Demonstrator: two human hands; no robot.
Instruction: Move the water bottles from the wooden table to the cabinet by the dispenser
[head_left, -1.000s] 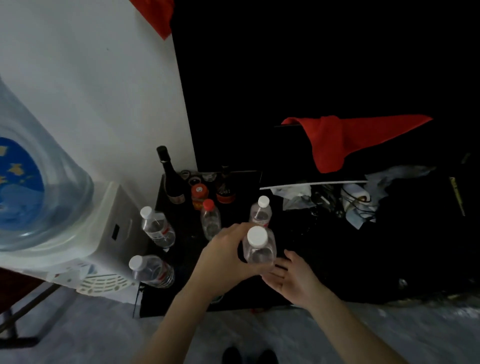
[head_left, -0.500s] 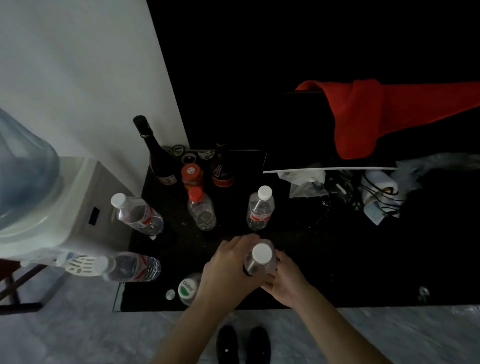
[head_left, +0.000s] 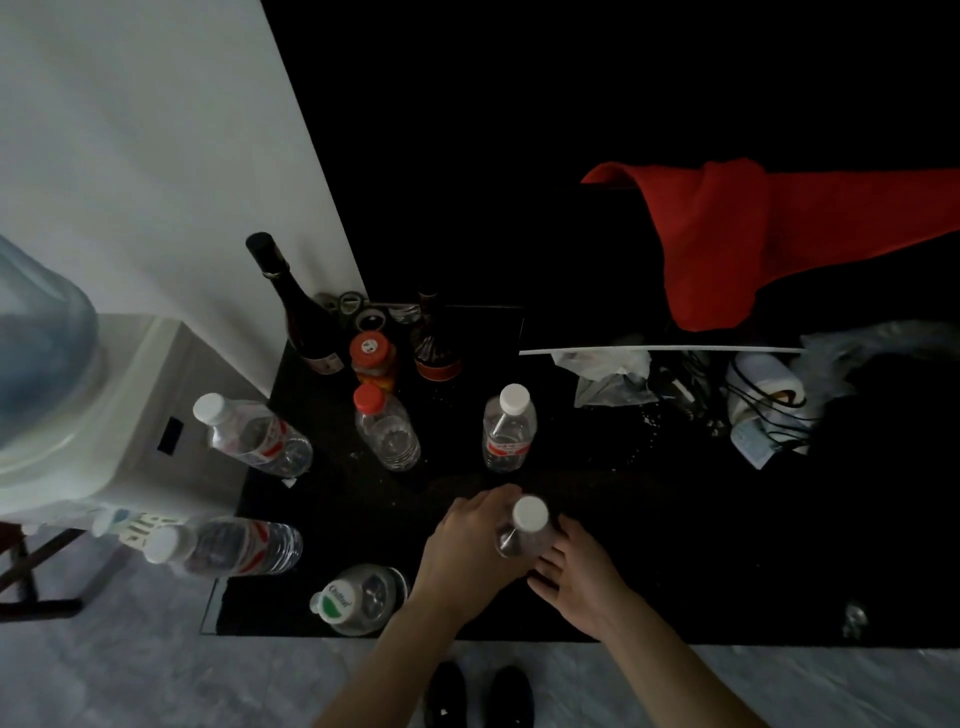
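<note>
A clear water bottle with a white cap (head_left: 525, 530) stands upright on the black cabinet top (head_left: 675, 561), near its front edge. My left hand (head_left: 475, 545) grips its left side with curled fingers. My right hand (head_left: 582, 577) touches its right side low down, fingers nearly straight. Other water bottles stand on the cabinet: a white-capped one (head_left: 508, 431) behind, a red-capped one (head_left: 387, 428), one at the left edge (head_left: 254, 436), another below it (head_left: 228, 548), and a green-labelled one (head_left: 358, 600) by the front edge.
The water dispenser (head_left: 88, 415) with its big blue jug stands to the left. A wine bottle (head_left: 296, 306), an orange-lidded jar (head_left: 371, 358) and a dark bottle (head_left: 434, 343) line the back. A red cloth (head_left: 753, 234), plastic bags and cables (head_left: 769, 405) lie right.
Both hands have lowered the bottle from in front of me down onto the cabinet top. The camera has tilted down and closer to the cabinet.
</note>
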